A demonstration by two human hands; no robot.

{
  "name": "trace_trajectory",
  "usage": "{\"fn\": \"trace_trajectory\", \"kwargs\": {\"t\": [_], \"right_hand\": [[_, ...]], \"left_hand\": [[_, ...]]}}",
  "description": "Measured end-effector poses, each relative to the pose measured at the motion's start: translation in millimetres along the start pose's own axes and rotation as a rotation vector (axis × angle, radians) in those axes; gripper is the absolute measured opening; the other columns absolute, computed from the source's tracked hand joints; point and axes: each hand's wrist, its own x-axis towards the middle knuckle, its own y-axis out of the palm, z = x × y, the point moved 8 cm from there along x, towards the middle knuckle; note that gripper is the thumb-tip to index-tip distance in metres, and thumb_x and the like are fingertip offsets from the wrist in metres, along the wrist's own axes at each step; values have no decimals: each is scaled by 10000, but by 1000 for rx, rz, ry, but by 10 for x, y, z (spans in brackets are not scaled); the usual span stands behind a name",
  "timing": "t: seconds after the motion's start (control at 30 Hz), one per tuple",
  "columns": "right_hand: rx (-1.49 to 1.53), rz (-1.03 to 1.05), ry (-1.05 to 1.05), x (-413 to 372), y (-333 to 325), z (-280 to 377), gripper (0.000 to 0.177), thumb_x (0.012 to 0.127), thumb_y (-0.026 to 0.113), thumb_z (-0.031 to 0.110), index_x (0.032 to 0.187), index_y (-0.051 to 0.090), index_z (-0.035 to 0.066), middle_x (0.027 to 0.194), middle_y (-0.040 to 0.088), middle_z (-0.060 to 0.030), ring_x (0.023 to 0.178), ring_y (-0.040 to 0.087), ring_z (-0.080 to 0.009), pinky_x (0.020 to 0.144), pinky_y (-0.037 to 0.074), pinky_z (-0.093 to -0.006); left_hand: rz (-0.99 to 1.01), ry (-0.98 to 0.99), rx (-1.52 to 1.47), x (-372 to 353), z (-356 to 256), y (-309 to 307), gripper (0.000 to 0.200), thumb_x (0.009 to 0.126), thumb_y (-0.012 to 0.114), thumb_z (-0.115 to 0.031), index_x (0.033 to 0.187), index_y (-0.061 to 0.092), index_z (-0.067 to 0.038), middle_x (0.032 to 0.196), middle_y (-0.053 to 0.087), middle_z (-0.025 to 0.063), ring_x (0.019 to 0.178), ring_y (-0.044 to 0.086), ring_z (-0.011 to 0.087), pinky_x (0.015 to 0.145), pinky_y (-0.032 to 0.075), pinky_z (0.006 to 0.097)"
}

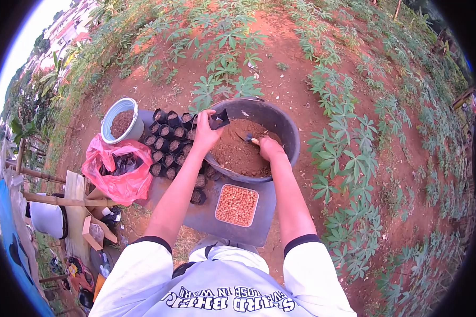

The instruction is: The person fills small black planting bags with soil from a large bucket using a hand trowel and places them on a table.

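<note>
My left hand (208, 131) grips a small black planting bag (219, 119) over the left rim of a large dark basin (289, 134). Brown soil (238, 150) fills much of the basin. In the basin's right part, my right hand (269, 147) is closed round the light handle of a small trowel (249, 138), whose dark blade touches the soil. Several black bags filled with soil (164, 130) stand in rows left of the basin. A square container of orange-brown seeds (237, 205) sits on the grey table (259, 227) nearest to my body.
A pale bucket with soil (134, 129) stands at the table's back left, beside a pink plastic bag (111, 177) holding dark bags. Leafy plants (349, 153) grow in red earth ahead and right. Bamboo poles (69, 199) and a wooden post (75, 211) are at left.
</note>
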Motion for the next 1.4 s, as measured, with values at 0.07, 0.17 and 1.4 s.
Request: {"fn": "trace_trajectory", "kwargs": {"t": [0.07, 0.17, 1.4], "right_hand": [[1, 15, -3, 6, 5, 9, 286, 916, 525, 46, 1164, 662, 12, 1270, 622, -202, 1174, 621, -326, 990, 512, -405], [14, 7, -11, 11, 0, 17, 295, 896, 546, 25, 1168, 657, 6, 1275, 615, -210, 1180, 616, -331, 996, 507, -402], [283, -313, -89, -302, -530, -5, 270, 879, 525, -5, 1136, 609, 3, 1147, 595, -198, 1124, 582, -373, 965, 459, -449]], "left_hand": [[-9, -2, 4, -3, -13, -5, 559, 697, 779, -52, 1180, 498, -42, 1111, 509, 133, 1020, 538, 299, 927, 461, 382], [-13, -15, 6, -7, -24, -18, 557, 700, 787, -63, 1177, 501, -42, 1110, 508, 138, 1023, 534, 306, 929, 458, 383], [57, -7, -220, 21, 89, 75, 634, 678, 779, -49, 1221, 452, -31, 1103, 503, 165, 1062, 534, 324, 941, 450, 416]]}}
